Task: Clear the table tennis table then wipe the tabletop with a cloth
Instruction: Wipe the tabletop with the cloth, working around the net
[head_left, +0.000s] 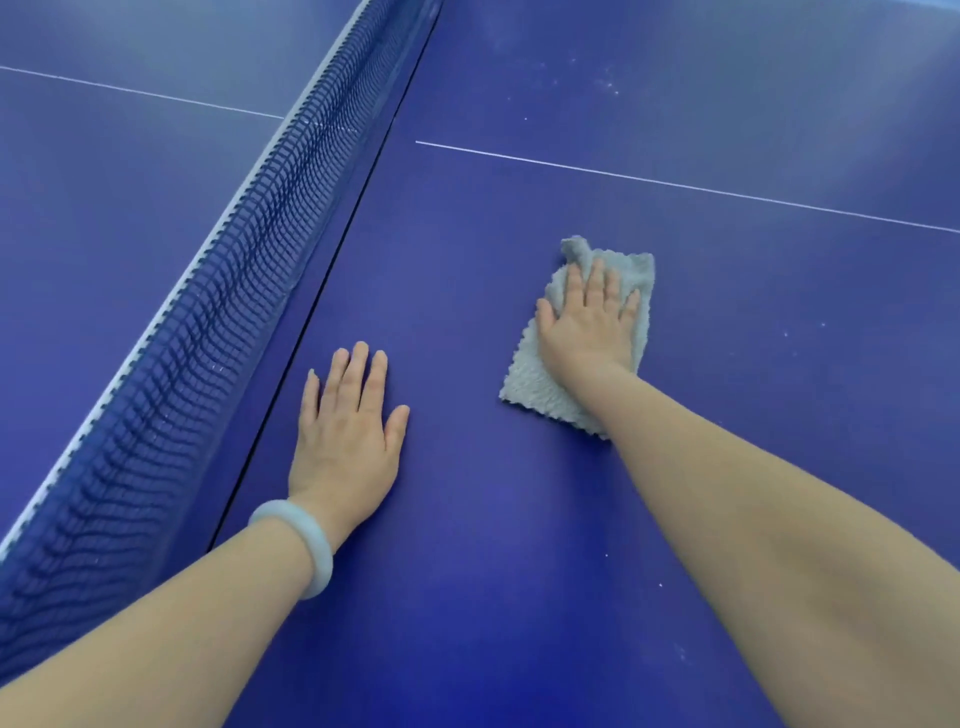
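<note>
A grey fluffy cloth (532, 382) lies flat on the blue table tennis tabletop (467, 545), right of the net. My right hand (589, 322) presses down on it with straight, spread fingers; the cloth's far corner is bunched up past the fingertips. My left hand (345, 434) rests flat on the bare tabletop close to the net, fingers straight, with a pale bangle on the wrist.
The dark blue net (218, 291) with its white top band runs diagonally from the lower left to the top centre. A white centre line (675, 184) crosses the tabletop beyond the cloth. Pale dust specks (608, 85) dot the far surface.
</note>
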